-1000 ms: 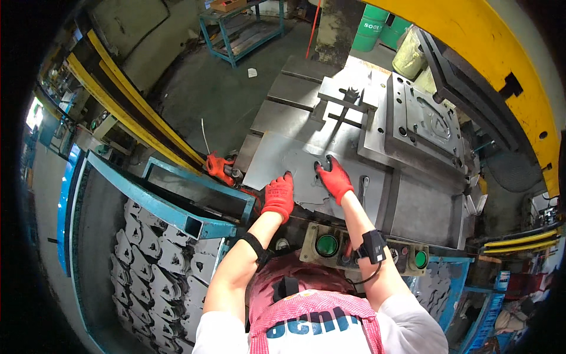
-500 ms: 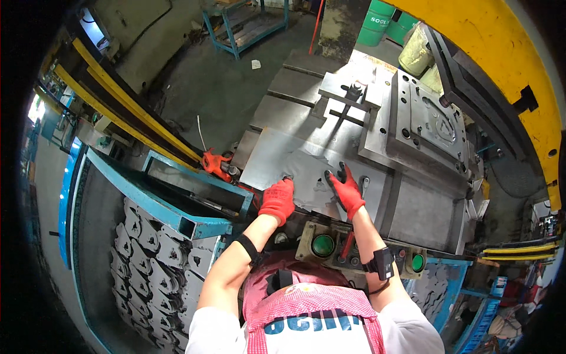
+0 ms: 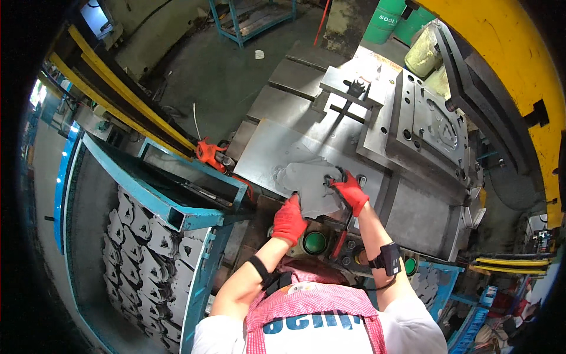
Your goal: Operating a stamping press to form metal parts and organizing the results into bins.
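Left hand (image 3: 290, 222) and right hand (image 3: 354, 193) grip the left and right edges of the grey plates (image 3: 313, 184), on the bed's (image 3: 286, 107) near side; a loose pinch could let the stack slide apart.

Green drums (image 3: 381, 25), blue metal stand (image 3: 268, 29), white scrap (image 3: 259, 54), possibly paper

Red on left glove (image 3: 290, 222) and right glove (image 3: 354, 194), blackened at right fingertips (image 3: 329, 181) | grey on metal sheet (image 3: 312, 190) | pink-and-white check on apron (image 3: 352, 300) | white on shirt (image 3: 219, 335), dark blue lettering (image 3: 315, 321) | black on armband (image 3: 261, 268) | teal on bin frame (image 3: 131, 182) | grey on stacked parts (image 3: 137, 259) | yellow on press frame (image 3: 504, 41) | green on drum (image 3: 381, 22), push button (image 3: 315, 242)
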`<state>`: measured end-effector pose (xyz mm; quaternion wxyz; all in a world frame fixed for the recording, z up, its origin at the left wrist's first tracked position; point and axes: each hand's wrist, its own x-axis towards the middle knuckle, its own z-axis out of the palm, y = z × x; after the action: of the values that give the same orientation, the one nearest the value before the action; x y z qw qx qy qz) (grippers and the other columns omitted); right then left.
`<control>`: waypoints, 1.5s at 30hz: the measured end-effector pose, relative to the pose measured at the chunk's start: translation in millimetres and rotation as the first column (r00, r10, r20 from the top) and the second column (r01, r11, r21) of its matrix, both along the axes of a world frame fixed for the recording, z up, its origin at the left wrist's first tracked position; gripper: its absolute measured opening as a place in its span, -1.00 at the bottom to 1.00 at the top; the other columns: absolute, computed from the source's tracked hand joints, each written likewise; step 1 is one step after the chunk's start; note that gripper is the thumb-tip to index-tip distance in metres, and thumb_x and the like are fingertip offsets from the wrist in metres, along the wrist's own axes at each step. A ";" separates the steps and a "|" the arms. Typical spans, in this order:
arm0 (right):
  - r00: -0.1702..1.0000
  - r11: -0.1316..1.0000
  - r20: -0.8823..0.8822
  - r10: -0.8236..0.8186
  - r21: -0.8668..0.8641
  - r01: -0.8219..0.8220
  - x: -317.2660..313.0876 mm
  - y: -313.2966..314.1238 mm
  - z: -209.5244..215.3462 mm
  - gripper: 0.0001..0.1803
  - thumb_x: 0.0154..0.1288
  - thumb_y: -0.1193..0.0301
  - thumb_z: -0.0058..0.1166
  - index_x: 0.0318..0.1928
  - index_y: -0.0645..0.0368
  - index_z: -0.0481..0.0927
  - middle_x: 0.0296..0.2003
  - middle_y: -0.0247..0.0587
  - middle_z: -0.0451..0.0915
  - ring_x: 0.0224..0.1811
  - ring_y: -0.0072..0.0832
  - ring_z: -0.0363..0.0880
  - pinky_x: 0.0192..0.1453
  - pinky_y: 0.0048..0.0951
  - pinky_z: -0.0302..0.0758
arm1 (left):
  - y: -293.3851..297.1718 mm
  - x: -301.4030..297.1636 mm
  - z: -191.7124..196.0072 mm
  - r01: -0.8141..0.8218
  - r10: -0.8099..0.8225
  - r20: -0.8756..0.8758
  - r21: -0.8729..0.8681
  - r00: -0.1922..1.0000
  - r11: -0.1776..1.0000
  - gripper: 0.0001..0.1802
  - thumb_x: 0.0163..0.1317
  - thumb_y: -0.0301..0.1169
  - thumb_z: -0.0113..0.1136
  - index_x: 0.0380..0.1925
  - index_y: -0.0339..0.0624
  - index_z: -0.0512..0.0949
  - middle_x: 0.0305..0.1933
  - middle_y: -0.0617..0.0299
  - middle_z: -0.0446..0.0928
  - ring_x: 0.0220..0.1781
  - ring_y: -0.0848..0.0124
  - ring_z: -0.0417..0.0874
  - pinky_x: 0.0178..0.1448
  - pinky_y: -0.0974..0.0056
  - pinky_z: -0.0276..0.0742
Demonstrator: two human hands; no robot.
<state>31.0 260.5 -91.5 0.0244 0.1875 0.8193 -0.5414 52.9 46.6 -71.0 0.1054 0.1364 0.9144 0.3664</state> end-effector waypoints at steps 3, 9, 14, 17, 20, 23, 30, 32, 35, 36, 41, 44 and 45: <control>0.993 0.998 0.121 -0.009 0.068 0.001 1.6 7.3 -5.1 -0.18 -0.15 0.17 0.27 0.12 0.29 0.26 -0.03 0.05 0.46 0.04 -0.24 0.42 0.09 -0.40 0.34 | -7.1 -1.1 -13.1 0.035 -0.081 0.164 0.267 0.983 0.963 -0.20 -0.26 -0.25 0.40 0.01 -0.32 0.25 -0.10 -0.11 0.46 -0.02 0.10 0.48 0.04 0.18 0.39; 0.971 0.972 0.230 0.065 0.205 -0.114 -3.2 -23.3 66.7 -0.24 -0.20 0.16 0.30 0.00 0.37 0.37 -0.08 0.13 0.47 -0.01 -0.20 0.45 0.03 -0.36 0.38 | -21.1 -40.6 -38.0 -0.581 -0.125 0.854 0.444 0.505 0.682 -0.28 -0.23 -0.14 0.43 -0.18 -0.48 0.41 -0.32 0.10 0.51 -0.45 0.42 0.53 -0.45 0.34 0.46; 0.963 0.989 0.268 -0.007 0.145 -0.033 10.2 -27.2 101.2 -0.34 -0.23 0.15 0.34 -0.17 0.39 0.45 -0.32 0.09 0.55 -0.25 -0.24 0.54 -0.18 -0.34 0.44 | -24.2 -20.2 6.5 -0.554 -0.273 0.801 0.574 0.532 0.603 -0.53 -0.02 -0.35 0.28 -0.12 -0.39 0.44 -0.23 0.15 0.53 -0.30 0.42 0.56 -0.25 0.34 0.51; 0.994 0.989 0.113 -0.013 0.146 -0.004 25.5 -22.2 71.7 -0.41 -0.20 0.16 0.33 -0.25 0.37 0.47 -0.41 -0.03 0.56 -0.38 -0.37 0.53 -0.32 -0.39 0.44 | -24.8 -21.2 7.3 -0.663 -0.485 0.795 0.588 0.365 0.464 -0.64 0.05 -0.47 0.18 -0.11 -0.32 0.47 -0.19 0.21 0.53 -0.22 0.43 0.57 -0.15 0.36 0.50; 0.998 0.993 0.067 -0.007 0.114 0.000 27.2 -39.9 94.1 -0.50 -0.15 0.24 0.32 -0.27 0.35 0.48 -0.43 -0.13 0.56 -0.40 -0.51 0.49 -0.30 -0.46 0.43 | -37.5 -10.8 -17.2 -0.695 -0.538 0.787 0.568 0.302 0.441 -0.61 0.02 -0.56 0.17 -0.08 -0.31 0.44 -0.14 0.21 0.52 -0.18 0.43 0.56 -0.12 0.37 0.50; 0.978 0.990 0.166 0.129 -0.083 -0.117 27.6 -33.9 89.5 -0.47 -0.09 0.46 0.27 -0.04 0.27 0.41 -0.22 -0.19 0.53 -0.16 -0.55 0.45 -0.06 -0.50 0.39 | -31.2 -6.3 -14.8 -0.495 -0.342 0.657 0.742 0.672 0.453 -0.26 -0.16 -0.53 0.34 0.10 -0.27 0.24 0.04 0.15 0.42 0.03 0.35 0.47 0.08 0.29 0.41; 0.932 0.962 -0.240 0.271 0.026 -0.273 2.3 -23.8 92.8 -0.40 -0.19 0.67 0.19 -0.03 0.19 0.34 -0.21 -0.31 0.50 -0.13 -0.58 0.42 -0.01 -0.49 0.37 | -39.4 -64.5 14.5 0.266 -0.215 -0.176 0.365 0.961 0.892 -0.19 -0.32 -0.22 0.45 0.02 -0.23 0.34 -0.03 0.08 0.45 0.06 0.21 0.43 0.17 0.21 0.30; 0.930 0.958 -0.267 0.253 -0.067 -0.279 -4.8 -19.4 74.8 -0.37 -0.24 0.68 0.19 -0.02 0.17 0.34 -0.19 -0.28 0.49 -0.12 -0.56 0.41 0.01 -0.48 0.37 | -37.8 -78.6 4.7 0.301 -0.248 -0.207 0.283 0.946 0.911 -0.22 -0.35 -0.25 0.46 -0.02 -0.23 0.38 -0.05 0.09 0.47 0.05 0.21 0.45 0.15 0.22 0.32; 0.916 0.958 -0.280 0.287 0.081 -0.275 -8.2 -17.2 52.1 -0.30 -0.28 0.65 0.24 0.01 0.14 0.32 -0.17 -0.25 0.47 -0.07 -0.49 0.42 0.04 -0.47 0.35 | -30.8 -83.8 5.0 0.282 -0.236 -0.163 0.387 0.958 0.878 -0.23 -0.42 -0.31 0.48 -0.07 -0.24 0.41 -0.07 0.11 0.49 0.04 0.23 0.46 0.13 0.23 0.35; 0.917 0.957 -0.275 0.289 0.080 -0.278 -5.9 -21.6 54.6 -0.30 -0.28 0.65 0.24 0.01 0.14 0.32 -0.17 -0.25 0.47 -0.07 -0.49 0.42 0.04 -0.47 0.35 | -30.7 -82.2 5.8 0.201 -0.196 -0.070 0.558 0.978 0.805 -0.22 -0.45 -0.33 0.49 -0.08 -0.24 0.42 -0.06 0.12 0.49 0.05 0.25 0.46 0.13 0.23 0.35; 0.863 0.958 -0.423 0.275 0.197 -0.209 -3.7 -36.8 63.8 -0.06 -0.34 0.49 0.35 0.17 0.13 0.16 0.02 -0.01 0.35 0.05 -0.18 0.36 0.13 -0.31 0.32 | -19.5 -83.6 4.7 0.307 -0.239 -0.193 0.572 0.952 0.761 -0.03 -0.36 -0.40 0.46 0.14 -0.23 0.14 0.05 0.14 0.39 0.09 0.33 0.42 0.18 0.24 0.32; 0.864 0.933 -0.429 0.263 0.340 -0.116 -3.5 -37.6 60.7 0.08 -0.42 0.38 0.40 0.22 0.13 0.08 0.08 0.05 0.30 0.08 -0.09 0.34 0.15 -0.25 0.30 | -18.7 -76.0 9.5 0.303 -0.214 -0.226 0.517 0.950 0.801 -0.04 -0.40 -0.38 0.48 0.11 -0.22 0.19 0.07 0.12 0.37 0.12 0.29 0.39 0.20 0.24 0.30; 0.872 0.920 -0.390 0.296 0.364 -0.149 -2.4 -37.6 62.8 0.08 -0.41 0.39 0.40 0.22 0.14 0.07 0.08 0.05 0.30 0.09 -0.10 0.34 0.16 -0.25 0.29 | -20.1 -75.5 12.0 0.366 -0.238 -0.316 0.450 0.918 0.815 -0.04 -0.44 -0.36 0.49 0.09 -0.21 0.22 0.07 0.11 0.35 0.16 0.25 0.35 0.24 0.22 0.25</control>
<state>28.6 222.9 -28.6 -0.1281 -0.0344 0.8970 -0.4217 -22.6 26.5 -59.0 0.0099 0.3474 0.7598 0.5494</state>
